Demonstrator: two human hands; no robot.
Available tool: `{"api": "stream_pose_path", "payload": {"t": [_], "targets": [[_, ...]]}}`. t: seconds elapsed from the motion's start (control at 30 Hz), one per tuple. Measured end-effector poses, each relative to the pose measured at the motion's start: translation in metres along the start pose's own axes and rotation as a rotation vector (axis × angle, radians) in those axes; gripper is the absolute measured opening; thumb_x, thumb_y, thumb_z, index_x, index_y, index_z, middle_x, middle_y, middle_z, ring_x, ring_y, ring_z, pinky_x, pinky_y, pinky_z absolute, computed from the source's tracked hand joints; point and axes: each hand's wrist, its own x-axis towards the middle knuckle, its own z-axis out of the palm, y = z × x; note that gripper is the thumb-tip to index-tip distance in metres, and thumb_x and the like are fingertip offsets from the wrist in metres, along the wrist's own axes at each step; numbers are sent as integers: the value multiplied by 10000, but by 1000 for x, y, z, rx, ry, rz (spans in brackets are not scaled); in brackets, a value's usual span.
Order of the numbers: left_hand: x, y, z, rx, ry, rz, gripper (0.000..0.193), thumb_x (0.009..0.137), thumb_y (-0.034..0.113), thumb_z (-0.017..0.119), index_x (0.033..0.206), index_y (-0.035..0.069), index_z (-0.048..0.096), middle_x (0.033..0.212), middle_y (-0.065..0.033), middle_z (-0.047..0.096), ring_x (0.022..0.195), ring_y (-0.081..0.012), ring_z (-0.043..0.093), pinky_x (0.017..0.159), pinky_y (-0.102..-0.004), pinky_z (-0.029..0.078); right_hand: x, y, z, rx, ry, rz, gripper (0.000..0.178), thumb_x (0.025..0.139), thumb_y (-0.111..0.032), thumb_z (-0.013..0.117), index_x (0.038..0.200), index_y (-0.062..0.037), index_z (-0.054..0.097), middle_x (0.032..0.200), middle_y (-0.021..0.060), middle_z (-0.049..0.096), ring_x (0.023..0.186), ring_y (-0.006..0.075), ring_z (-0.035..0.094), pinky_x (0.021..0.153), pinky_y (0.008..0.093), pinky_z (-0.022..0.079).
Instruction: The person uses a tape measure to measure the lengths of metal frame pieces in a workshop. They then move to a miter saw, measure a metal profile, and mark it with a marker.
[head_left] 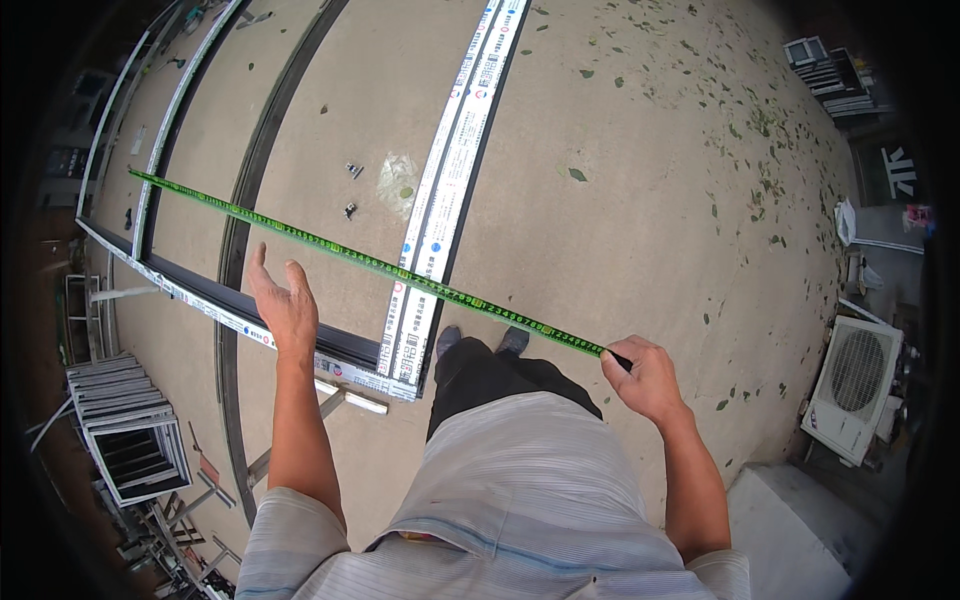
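Observation:
A green tape measure blade (370, 262) runs slantwise from the upper left to the right, across a long metal window frame (465, 150) wrapped in white printed film. My right hand (645, 378) is closed around the dark case at the blade's right end; most of the case is hidden by the fingers. My left hand (284, 305) hovers just below the blade, over the frame's near bar, with fingers apart and nothing in it. The blade's far tip lies near the frame's left bar (150, 180).
Dark support rails (228, 400) run beneath the frame. Stacked small frames (135, 430) stand at the lower left. An outdoor air-conditioner unit (850, 385) and a grey block (785, 530) stand at the right. Leaves (577, 175) and small metal fittings (350, 210) lie on the concrete floor.

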Motion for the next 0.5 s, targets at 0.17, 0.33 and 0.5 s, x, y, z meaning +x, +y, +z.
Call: {"api": "stream_pose_path", "payload": {"t": [0.17, 0.33, 0.5], "targets": [[-35, 41, 29, -196, -507, -24, 585, 1179, 426, 502, 1505, -54, 581, 1452, -309, 644, 1407, -461, 593, 1210, -481, 441, 17, 19, -29, 1, 26, 6, 220, 973, -242, 751, 1042, -56, 847, 1014, 175, 783, 938, 407, 739, 843, 479, 578], [-44, 112, 46, -371, -858, -264, 730, 1179, 586, 431, 1566, -24, 532, 1406, -288, 663, 1343, -364, 630, 1169, -420, 455, 35, 34, -50, 14, 40, 51, 222, 976, -265, 747, 1041, -78, 846, 1010, 174, 777, 952, 409, 733, 848, 486, 576], [-12, 108, 62, -413, -913, -252, 850, 1155, 685, 394, 1620, -22, 481, 1499, -277, 633, 1430, -351, 578, 1220, -419, 412, 71, 47, -70, 48, 46, 53, 227, 975, -290, 740, 1004, -85, 833, 998, 177, 764, 952, 426, 723, 848, 506, 572]]}}
